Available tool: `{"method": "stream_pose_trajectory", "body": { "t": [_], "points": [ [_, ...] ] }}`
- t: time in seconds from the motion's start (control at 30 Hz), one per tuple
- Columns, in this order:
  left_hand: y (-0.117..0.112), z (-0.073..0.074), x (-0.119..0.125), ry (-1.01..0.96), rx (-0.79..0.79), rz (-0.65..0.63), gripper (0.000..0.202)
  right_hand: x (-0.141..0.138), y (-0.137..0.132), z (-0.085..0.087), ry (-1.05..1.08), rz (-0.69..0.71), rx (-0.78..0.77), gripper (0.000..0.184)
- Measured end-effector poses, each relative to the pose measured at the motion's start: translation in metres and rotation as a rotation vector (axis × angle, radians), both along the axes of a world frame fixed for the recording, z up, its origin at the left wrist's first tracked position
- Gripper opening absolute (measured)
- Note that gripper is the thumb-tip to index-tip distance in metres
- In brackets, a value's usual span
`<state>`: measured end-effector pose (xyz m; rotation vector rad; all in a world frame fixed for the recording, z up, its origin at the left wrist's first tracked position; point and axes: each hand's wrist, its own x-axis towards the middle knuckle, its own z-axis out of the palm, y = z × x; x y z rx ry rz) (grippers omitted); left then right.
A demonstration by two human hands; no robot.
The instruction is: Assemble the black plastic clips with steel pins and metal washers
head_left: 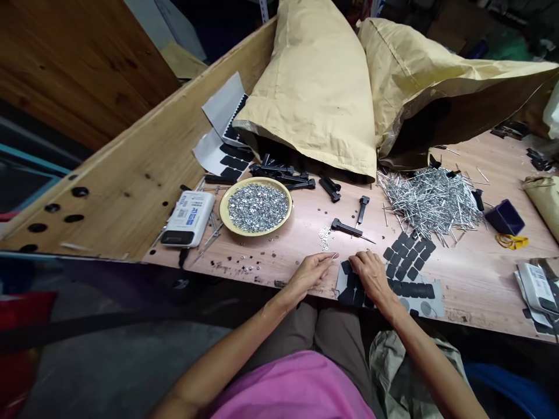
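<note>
My left hand (pixel 311 270) rests at the table's front edge, fingers pinched on a thin metal pin whose tip points right. My right hand (pixel 370 272) lies close beside it, fingers curled down on a sheet of black adhesive pads (pixel 408 273); what it grips, if anything, is hidden. Just beyond the hands lie a small cluster of tiny washers (pixel 324 237) and a black plastic part (pixel 346 227) with a pin in it. A yellow bowl (pixel 255 207) full of small silver washers stands to the left.
A big heap of metal pins (pixel 430 199) lies at the right, with a blue box (pixel 505 217) beyond it. Two large paper sacks (pixel 318 87) spill black plastic parts (pixel 283 173) at the back. A white device (pixel 188 218) sits left of the bowl.
</note>
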<state>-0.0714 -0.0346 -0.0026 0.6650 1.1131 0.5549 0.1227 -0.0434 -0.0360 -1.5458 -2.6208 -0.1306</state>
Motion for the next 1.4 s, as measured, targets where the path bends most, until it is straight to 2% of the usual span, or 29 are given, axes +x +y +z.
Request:
{"method": "stream_pose_trajectory", "body": {
  "t": [0.1,0.2,0.27,0.37,0.43,0.5,0.6,0.77,0.9,1.0,1.1,1.2,1.4],
  "points": [
    [-0.001,0.001,-0.001,-0.025,0.014,-0.026,0.049,-0.001,-0.002,-0.001,-0.049,0.017,0.030,0.018],
    [-0.003,0.002,0.000,-0.056,0.042,-0.046,0.051,-0.006,-0.002,-0.002,0.076,-0.032,0.017,0.019],
    [-0.005,0.004,0.001,-0.087,0.065,-0.063,0.055,-0.012,-0.001,0.002,0.322,-0.126,-0.017,0.016],
    [-0.007,0.007,0.003,-0.124,0.102,-0.069,0.063,-0.024,0.000,0.015,0.815,-0.345,-0.105,0.005],
    [-0.007,0.008,0.005,-0.127,0.119,-0.067,0.066,-0.033,-0.001,0.025,1.071,-0.453,-0.183,0.012],
    [-0.007,0.008,0.007,-0.121,0.128,-0.071,0.067,-0.039,-0.002,0.032,1.227,-0.492,-0.253,0.017],
    [-0.007,0.008,0.009,-0.119,0.150,-0.084,0.068,-0.042,-0.006,0.036,1.329,-0.504,-0.293,0.021],
    [-0.007,0.006,0.010,-0.139,0.189,-0.103,0.069,-0.041,-0.012,0.037,1.330,-0.488,-0.235,0.021],
    [-0.008,0.006,0.013,-0.156,0.186,-0.102,0.072,-0.038,-0.015,0.033,1.161,-0.408,-0.061,0.014],
    [-0.008,0.007,0.015,-0.171,0.176,-0.086,0.075,-0.031,-0.017,0.028,0.917,-0.284,0.060,0.006],
    [-0.008,0.006,0.016,-0.185,0.152,-0.079,0.077,-0.024,-0.018,0.026,0.735,-0.095,0.099,0.016],
    [-0.007,0.004,0.013,-0.201,0.106,-0.116,0.075,-0.019,-0.017,0.034,0.687,-0.030,0.064,0.022],
    [-0.002,0.006,0.003,-0.278,0.087,-0.256,0.066,-0.012,-0.009,0.063,0.830,-0.102,-0.223,0.019]
  ]
}}
